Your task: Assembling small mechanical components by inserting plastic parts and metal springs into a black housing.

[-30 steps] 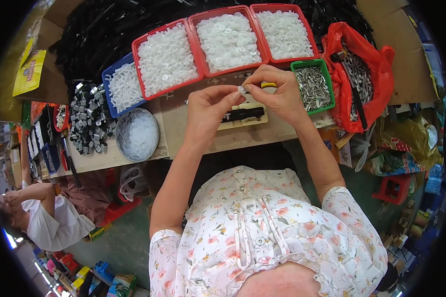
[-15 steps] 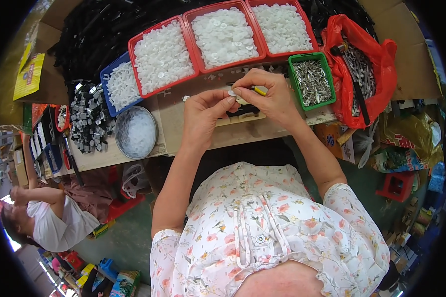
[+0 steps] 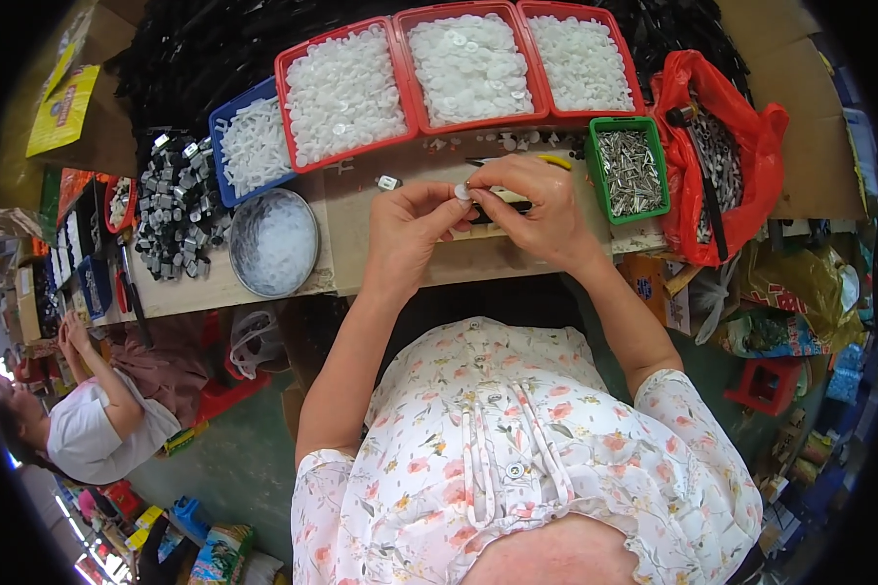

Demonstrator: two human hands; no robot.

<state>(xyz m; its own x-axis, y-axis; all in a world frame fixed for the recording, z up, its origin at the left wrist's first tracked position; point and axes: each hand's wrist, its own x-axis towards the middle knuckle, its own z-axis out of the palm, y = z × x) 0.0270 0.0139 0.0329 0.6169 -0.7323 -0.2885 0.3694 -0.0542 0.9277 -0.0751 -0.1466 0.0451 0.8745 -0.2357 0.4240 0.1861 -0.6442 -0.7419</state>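
Observation:
My left hand [image 3: 403,234] pinches a small white plastic disc [image 3: 461,192] between thumb and fingertips, above the table's near edge. Close against it, my right hand [image 3: 541,213] has thumb and forefinger pressed together at the disc's edge; whatever they hold is too small to make out. Just beyond the left hand lies a small silver and white block [image 3: 388,182]. Partly hidden under the right hand is a dark, long tool or fixture. A yellow-handled tool [image 3: 554,161] lies behind the right hand.
Red trays [image 3: 412,73] of white plastic parts line the back. At left stand a blue tray [image 3: 226,185], a metal bowl [image 3: 312,244] and a pile of black-and-silver blocks [image 3: 171,214]. At right are a green basket [image 3: 612,216] of metal pins and a red bag [image 3: 773,127]. Another person [image 3: 107,419] sits left.
Both hands stay together, shifted slightly right and down in the picture. The white disc now shows more fully. At left, the other person's hands have lowered and come together.

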